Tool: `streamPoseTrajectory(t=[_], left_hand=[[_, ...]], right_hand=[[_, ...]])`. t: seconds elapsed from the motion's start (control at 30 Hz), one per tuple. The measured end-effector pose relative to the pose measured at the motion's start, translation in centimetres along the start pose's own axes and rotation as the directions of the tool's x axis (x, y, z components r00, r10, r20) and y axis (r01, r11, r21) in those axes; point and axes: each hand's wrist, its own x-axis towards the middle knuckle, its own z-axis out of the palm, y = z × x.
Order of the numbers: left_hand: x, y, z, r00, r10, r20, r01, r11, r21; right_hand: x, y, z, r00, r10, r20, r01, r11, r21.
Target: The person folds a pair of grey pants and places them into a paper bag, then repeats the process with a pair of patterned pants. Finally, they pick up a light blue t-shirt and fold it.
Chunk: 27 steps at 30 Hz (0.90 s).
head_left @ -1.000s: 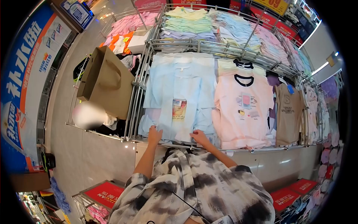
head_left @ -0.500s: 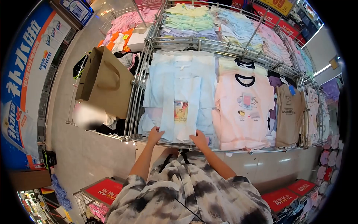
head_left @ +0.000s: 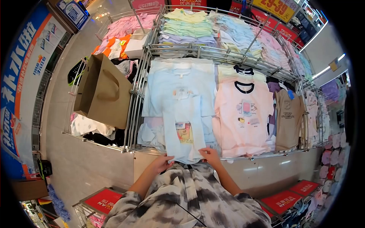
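A light blue T-shirt (head_left: 171, 125), its sides folded inward in long strips, lies over other pale blue shirts (head_left: 156, 102) on the metal rack. A small picture print and label show between the folded strips. My left hand (head_left: 163, 163) pinches the shirt's near left corner. At the near right corner, my right hand (head_left: 210, 155) grips the fabric between thumb and fingers. The shirt's near end hangs slightly past the rack's front rail, close to my body.
A pink T-shirt with dark collar (head_left: 243, 114) and a brown T-shirt (head_left: 289, 117) lie to the right. A brown paper bag (head_left: 110, 95) stands at the left. Metal rails (head_left: 190, 49) divide off folded stacks behind. Red signs (head_left: 102, 199) flank me below.
Both hands have moved toward my body, drawing the folded light blue T-shirt nearer so its end passes the front rail. The view has shifted slightly.
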Motion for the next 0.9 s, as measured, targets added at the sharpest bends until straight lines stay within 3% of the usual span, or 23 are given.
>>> streamPoseTrajectory(t=[0.1,0.17,0.23,0.27,0.33,0.37,0.43,0.47,0.57,0.6,0.7,0.73,0.8,0.83,0.9], left_hand=[[-0.4,0.2,0.3,1.000,-0.014,0.007,0.014,0.999,0.033],[-0.7,1.1,0.7,0.982,0.124,-0.142,-0.091,0.972,0.216],[-1.6,2.7,0.9,0.926,0.314,-0.208,-0.179,0.853,0.490],[-2.2,3.8,1.2,0.901,0.411,-0.142,-0.268,0.783,0.561],[-1.4,5.5,0.4,0.926,0.379,0.008,-0.328,0.792,0.515],[-0.9,6.2,0.0,0.928,0.364,0.083,-0.356,0.798,0.487],[0.2,7.3,-0.3,0.938,0.336,0.086,-0.339,0.835,0.433],[0.7,8.1,-0.4,0.936,0.336,0.106,-0.348,0.831,0.435],[2.6,9.7,-2.0,0.941,0.250,0.226,-0.329,0.830,0.451],[2.3,10.9,-1.5,0.930,0.246,0.272,-0.351,0.813,0.465],[3.1,13.3,-1.7,0.912,0.258,0.321,-0.399,0.746,0.534],[3.8,13.7,-1.9,0.916,0.270,0.298,-0.395,0.743,0.540],[4.5,15.4,-1.5,0.927,0.297,0.230,-0.376,0.702,0.605],[5.3,16.3,-1.5,0.924,0.318,0.215,-0.377,0.654,0.656],[7.5,17.8,-2.0,0.915,0.359,0.183,-0.367,0.553,0.748]], right_hand=[[0.0,-0.2,-0.4,0.993,0.000,0.118,-0.018,0.988,0.154],[0.5,-0.5,-1.5,0.962,-0.027,0.271,-0.048,0.963,0.264],[1.0,-2.2,-1.4,0.962,-0.002,0.274,-0.044,0.986,0.161],[1.3,-2.9,-1.7,0.958,-0.001,0.286,-0.021,0.997,0.076],[2.4,-2.5,-2.6,0.950,0.020,0.310,-0.007,0.999,-0.044],[3.0,-2.2,-2.5,0.961,-0.007,0.277,0.013,1.000,-0.017],[4.2,-3.8,-1.7,0.977,-0.060,0.204,0.054,0.998,0.035],[4.9,-4.7,-1.9,0.975,0.022,0.221,-0.016,0.999,-0.031],[8.0,-4.5,-2.5,0.962,-0.217,0.167,0.261,0.909,-0.325],[8.3,-6.2,-1.8,0.961,-0.248,0.124,0.277,0.865,-0.419],[11.7,-7.4,-1.5,0.843,-0.517,0.147,0.522,0.721,-0.455],[12.9,-7.6,-1.3,0.867,-0.484,0.123,0.493,0.791,-0.362],[15.3,-7.8,-1.3,0.979,-0.199,0.049,0.200,0.980,-0.007],[16.6,-7.6,-1.4,0.998,-0.040,0.050,0.030,0.983,0.180],[19.3,-7.3,-1.0,1.000,-0.015,0.015,0.009,0.930,0.368]])
